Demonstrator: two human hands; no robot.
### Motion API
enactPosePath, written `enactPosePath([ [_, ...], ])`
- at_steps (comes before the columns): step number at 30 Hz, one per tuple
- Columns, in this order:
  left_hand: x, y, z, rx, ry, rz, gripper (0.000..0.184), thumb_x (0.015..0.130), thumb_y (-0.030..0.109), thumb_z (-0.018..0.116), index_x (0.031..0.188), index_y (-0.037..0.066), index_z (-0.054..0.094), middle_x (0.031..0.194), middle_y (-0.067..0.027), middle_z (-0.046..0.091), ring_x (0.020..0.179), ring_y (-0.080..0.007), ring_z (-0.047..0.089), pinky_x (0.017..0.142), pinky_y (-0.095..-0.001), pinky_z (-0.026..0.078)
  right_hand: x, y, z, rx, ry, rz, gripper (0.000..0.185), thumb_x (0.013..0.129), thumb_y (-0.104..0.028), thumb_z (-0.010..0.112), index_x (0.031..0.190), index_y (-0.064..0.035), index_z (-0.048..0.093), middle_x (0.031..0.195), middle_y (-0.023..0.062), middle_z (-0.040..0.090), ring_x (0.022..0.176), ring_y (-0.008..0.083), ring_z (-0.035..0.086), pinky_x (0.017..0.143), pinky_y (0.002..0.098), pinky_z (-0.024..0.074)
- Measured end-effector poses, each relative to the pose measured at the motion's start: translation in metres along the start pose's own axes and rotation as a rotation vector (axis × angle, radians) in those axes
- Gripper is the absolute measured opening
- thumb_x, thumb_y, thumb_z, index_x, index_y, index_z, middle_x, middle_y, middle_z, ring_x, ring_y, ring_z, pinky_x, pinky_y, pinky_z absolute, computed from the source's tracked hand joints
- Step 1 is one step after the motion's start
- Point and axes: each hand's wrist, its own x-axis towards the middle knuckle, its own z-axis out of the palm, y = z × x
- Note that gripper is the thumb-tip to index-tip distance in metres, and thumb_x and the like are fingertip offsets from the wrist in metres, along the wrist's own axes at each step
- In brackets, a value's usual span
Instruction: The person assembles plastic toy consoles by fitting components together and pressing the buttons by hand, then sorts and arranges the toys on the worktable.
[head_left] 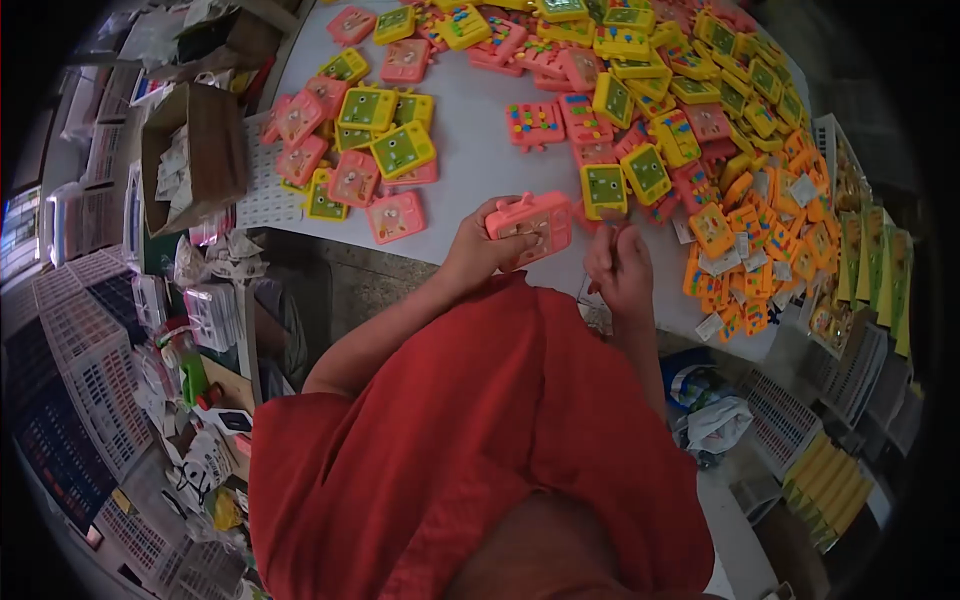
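Note:
A pink toy case (545,225) with a picture panel is held in my left hand (487,244), thumb across its front, over the near edge of the white table (465,165). Just right of the case, my right hand (620,262) is raised with its fingers curled in; anything between them is too small to make out. Beyond my right hand lie yellow toy cases (604,190) and pink ones with coloured beads (535,123). To the left is a smaller group of yellow (403,149) and pink cases (396,216).
Orange toys (712,230) with white tags are heaped at the table's right side. An open cardboard box (238,150) stands at the left. Stacked goods and a plastic bag (718,424) are near the body.

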Motion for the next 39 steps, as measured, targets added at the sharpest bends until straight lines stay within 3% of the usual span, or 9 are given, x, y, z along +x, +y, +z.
enactPosePath([
  [2,-0.005,0.005,-0.010,-0.069,0.039,0.016,0.049,0.078,0.003,0.068,0.121,0.000,0.046,0.101,-0.0066,0.061,0.087,-0.0097,0.059,0.075,-0.0251,0.051,0.016,0.008,0.015,-0.164,0.064,0.175,0.024,0.096,-0.019,0.047,0.113,-0.0023,0.051,0.071,0.0040,0.053,0.053,0.0099,0.045,0.050,0.0216,0.0376],
  [5,-0.014,0.010,-0.018,-0.014,0.123,0.012,0.054,0.075,0.005,0.071,0.123,0.001,0.045,0.101,-0.0069,0.060,0.089,-0.0104,0.058,0.076,-0.0252,0.050,0.029,0.022,0.031,-1.151,-0.058,0.210,0.019,0.094,-0.012,0.044,0.105,-0.0026,0.056,0.082,0.0061,0.060,0.069,0.0110,0.056,0.062,0.0254,0.0463],
  [8,-0.012,0.011,-0.022,0.103,0.215,0.153,0.057,0.073,0.006,0.073,0.123,0.001,0.045,0.104,-0.0074,0.059,0.090,-0.0118,0.058,0.076,-0.0256,0.050,0.038,0.029,0.042,-1.380,-0.116,0.043,0.016,0.093,-0.014,0.049,0.097,-0.0009,0.057,0.083,0.0079,0.061,0.071,0.0139,0.060,0.063,0.0271,0.0476],
  [12,-0.002,-0.012,-0.027,0.080,0.187,0.238,0.061,0.073,0.005,0.074,0.126,0.002,0.043,0.112,-0.0064,0.056,0.099,-0.0112,0.055,0.084,-0.0257,0.047,0.051,0.030,0.052,-1.671,-0.108,0.128,0.014,0.091,-0.014,0.052,0.094,-0.0009,0.056,0.084,0.0110,0.062,0.072,0.0202,0.062,0.061,0.0303,0.0480],
  [14,0.005,-0.019,-0.028,0.023,0.182,0.244,0.061,0.072,0.005,0.074,0.125,0.002,0.043,0.112,-0.0061,0.056,0.099,-0.0114,0.055,0.085,-0.0258,0.047,0.054,0.032,0.049,-1.883,-0.215,-0.096,0.012,0.088,-0.014,0.054,0.092,-0.0026,0.055,0.081,0.0113,0.060,0.071,0.0265,0.061,0.057,0.0342,0.0477],
  [17,0.013,-0.018,-0.026,0.267,0.234,0.293,0.061,0.072,0.004,0.074,0.124,0.003,0.044,0.113,-0.0059,0.055,0.101,-0.0122,0.054,0.087,-0.0264,0.045,0.057,0.039,0.046,-1.906,-0.202,-0.288,0.008,0.085,-0.012,0.056,0.088,-0.0044,0.054,0.075,0.0108,0.057,0.068,0.0291,0.058,0.056,0.0375,0.0470],
  [19,0.013,-0.016,-0.024,0.186,0.219,0.309,0.056,0.071,0.003,0.072,0.120,0.002,0.047,0.111,-0.0138,0.052,0.102,-0.0233,0.054,0.087,-0.0319,0.045,0.058,0.039,0.047,-1.936,-0.201,-0.297,0.008,0.084,-0.012,0.057,0.086,-0.0048,0.053,0.074,0.0105,0.057,0.067,0.0290,0.058,0.055,0.0380,0.0469],
  [28,0.017,-0.021,-0.021,0.349,0.249,0.463,0.051,0.071,0.001,0.070,0.117,0.004,0.048,0.109,-0.0147,0.053,0.100,-0.0289,0.052,0.086,-0.0350,0.044,0.058,0.047,0.046,-2.161,-0.236,-0.418,0.014,0.077,-0.014,0.059,0.072,-0.0088,0.047,0.066,0.0063,0.054,0.057,0.0228,0.058,0.048,0.0360,0.0469],
  [39,0.017,-0.020,-0.018,0.314,0.226,0.418,0.053,0.068,-0.004,0.067,0.117,0.004,0.049,0.112,-0.0128,0.054,0.104,-0.0307,0.050,0.088,-0.0365,0.043,0.058,0.051,0.045,-2.143,-0.201,-0.478,0.016,0.076,-0.013,0.060,0.069,-0.0098,0.046,0.061,0.0047,0.053,0.053,0.0221,0.056,0.046,0.0347,0.0462],
])
